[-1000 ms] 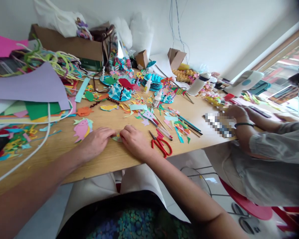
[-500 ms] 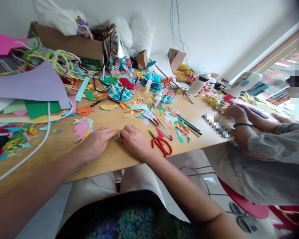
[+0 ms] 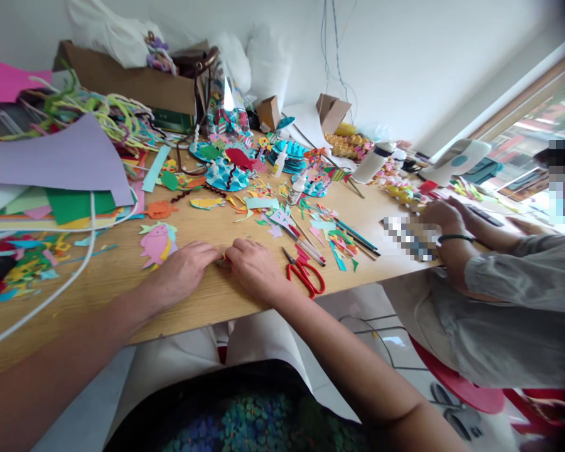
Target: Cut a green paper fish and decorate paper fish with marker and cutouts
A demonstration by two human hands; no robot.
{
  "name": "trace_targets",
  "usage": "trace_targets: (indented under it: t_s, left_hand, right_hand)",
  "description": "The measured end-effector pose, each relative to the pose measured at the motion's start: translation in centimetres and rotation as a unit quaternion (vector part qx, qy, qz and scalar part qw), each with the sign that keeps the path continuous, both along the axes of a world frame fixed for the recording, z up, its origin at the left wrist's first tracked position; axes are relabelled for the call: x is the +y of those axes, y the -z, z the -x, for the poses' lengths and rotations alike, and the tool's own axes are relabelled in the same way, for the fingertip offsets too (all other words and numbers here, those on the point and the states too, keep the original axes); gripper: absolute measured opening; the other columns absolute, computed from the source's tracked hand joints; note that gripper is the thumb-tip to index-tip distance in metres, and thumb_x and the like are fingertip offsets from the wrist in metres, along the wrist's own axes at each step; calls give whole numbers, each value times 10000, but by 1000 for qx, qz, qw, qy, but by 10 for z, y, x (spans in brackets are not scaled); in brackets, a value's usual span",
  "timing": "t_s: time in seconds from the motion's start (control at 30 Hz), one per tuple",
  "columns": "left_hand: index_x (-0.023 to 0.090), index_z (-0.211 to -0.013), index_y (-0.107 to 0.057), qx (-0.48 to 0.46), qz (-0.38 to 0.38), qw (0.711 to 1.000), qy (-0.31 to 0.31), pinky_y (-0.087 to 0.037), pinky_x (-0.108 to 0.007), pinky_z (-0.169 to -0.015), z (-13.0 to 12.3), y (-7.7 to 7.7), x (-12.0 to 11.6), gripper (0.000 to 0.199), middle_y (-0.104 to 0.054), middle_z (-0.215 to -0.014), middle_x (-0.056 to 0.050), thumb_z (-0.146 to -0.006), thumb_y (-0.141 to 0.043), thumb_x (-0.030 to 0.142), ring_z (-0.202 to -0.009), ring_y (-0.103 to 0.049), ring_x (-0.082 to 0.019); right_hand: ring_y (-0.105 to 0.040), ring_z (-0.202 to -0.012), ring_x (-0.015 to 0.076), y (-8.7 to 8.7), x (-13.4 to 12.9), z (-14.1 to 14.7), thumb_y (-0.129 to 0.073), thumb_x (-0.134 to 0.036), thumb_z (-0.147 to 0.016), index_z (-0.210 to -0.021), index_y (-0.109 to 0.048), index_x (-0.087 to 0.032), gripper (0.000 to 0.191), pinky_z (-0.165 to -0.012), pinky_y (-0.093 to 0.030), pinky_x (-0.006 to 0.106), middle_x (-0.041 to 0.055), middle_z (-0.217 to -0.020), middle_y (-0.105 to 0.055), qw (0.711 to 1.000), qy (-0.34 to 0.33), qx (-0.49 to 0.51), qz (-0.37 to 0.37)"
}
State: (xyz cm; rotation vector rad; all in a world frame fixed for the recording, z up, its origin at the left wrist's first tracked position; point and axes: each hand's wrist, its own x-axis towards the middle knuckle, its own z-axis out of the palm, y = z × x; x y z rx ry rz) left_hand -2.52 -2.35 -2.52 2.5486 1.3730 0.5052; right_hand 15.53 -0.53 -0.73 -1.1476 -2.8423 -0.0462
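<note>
My left hand point(image 3: 184, 269) rests on the table's near side, its fingers pressed together on the left end of a small greenish paper piece point(image 3: 223, 263). Across from it, my right hand point(image 3: 255, 267) pinches the same piece's right end. Most of the piece is hidden under my fingers, so its shape cannot be made out. Just left of my left hand lies a pink paper fish point(image 3: 155, 245) with yellow and pale-blue parts. Scissors with red handles point(image 3: 306, 276) lie to the right of my right hand.
Paper scraps point(image 3: 263, 204), pens point(image 3: 308, 245) and a glue bottle point(image 3: 297, 187) lie beyond my hands. A white cord point(image 3: 87, 257) crosses the left side near coloured paper sheets point(image 3: 75, 163). Another person's hands point(image 3: 445, 216) are at the table's right.
My hands stay nearly in place, with slight finger movement on the paper piece, which now shows less. The other person at the right has shifted slightly.
</note>
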Motion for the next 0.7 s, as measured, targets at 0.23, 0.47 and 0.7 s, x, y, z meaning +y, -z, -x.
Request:
trace_targets:
  t_s: [0.23,0.47,0.7]
  left_hand:
    - [156,-910,-654,-5,-10,1000,-4,-500,-383,-873,1,2,0,388,-688,-942,-97,-761,-314,45,-950,-625,-224]
    - [172,-974,-656,-19,-16,1000,-9,-506,-355,-851,1,0,-1,420,-696,-960,-80,-753,-320,51,-957,-627,-211]
    - [179,-957,-660,-12,-16,1000,-3,-506,-356,-848,2,0,-1,427,-697,-957,-78,-737,-317,49,-947,-626,-208]
  right_hand:
    - [-590,-912,211,-6,-1,1,-449,-177,-918,-965,-656,-148,214,-740,-415,301,91,-914,-622,999,8,-25,18]
    - [-589,-901,183,-21,-6,-8,-425,-152,-907,-969,-688,-144,271,-747,-400,269,91,-945,-637,995,55,41,67]
    - [-589,-876,156,-11,-6,-5,-436,-151,-908,-974,-707,-135,279,-783,-402,242,84,-916,-642,987,43,103,112]
